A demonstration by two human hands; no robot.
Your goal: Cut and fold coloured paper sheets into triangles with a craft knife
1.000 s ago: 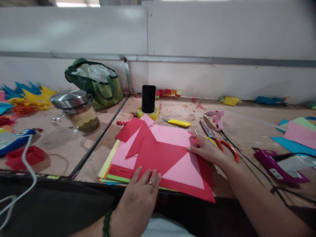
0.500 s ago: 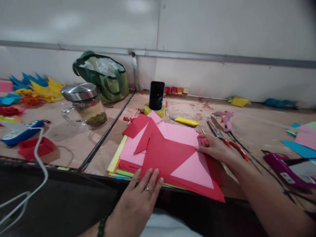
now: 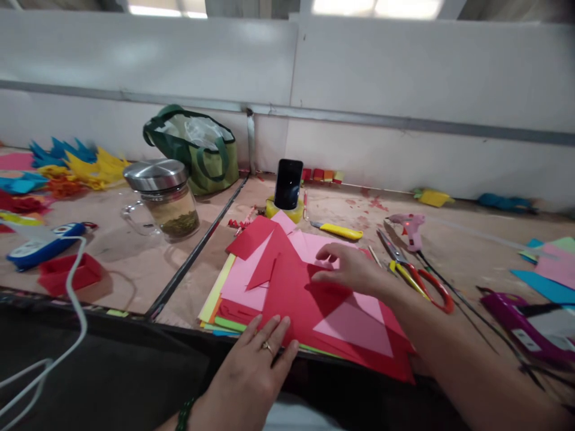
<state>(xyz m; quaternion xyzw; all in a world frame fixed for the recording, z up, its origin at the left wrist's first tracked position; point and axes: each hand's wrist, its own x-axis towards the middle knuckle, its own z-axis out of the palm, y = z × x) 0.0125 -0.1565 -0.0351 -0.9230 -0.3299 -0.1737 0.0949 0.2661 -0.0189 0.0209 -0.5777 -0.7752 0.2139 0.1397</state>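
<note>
Pressing left hand (image 3: 258, 359) flat, fingers spread, on red paper (image 3: 296, 293) | right hand (image 3: 354, 269) hovering open-fingered over pink sheet (image 3: 314, 245) | scissors (image 3: 417, 275) lying beside.

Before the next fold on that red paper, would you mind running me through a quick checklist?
1. Left hand pins the near edge of the red paper: ok.
2. Right hand lies flat on the red paper, ready to press: ok.
3. Paper stack fully on the table: not ok, the near corner juts over the edge.
4. Scissors lie clear of the paper, blades pointing away: ok.
5. Yellow knife blade drawn in: cannot tell.
6. Glue gun apart from the paper: ok.
</note>
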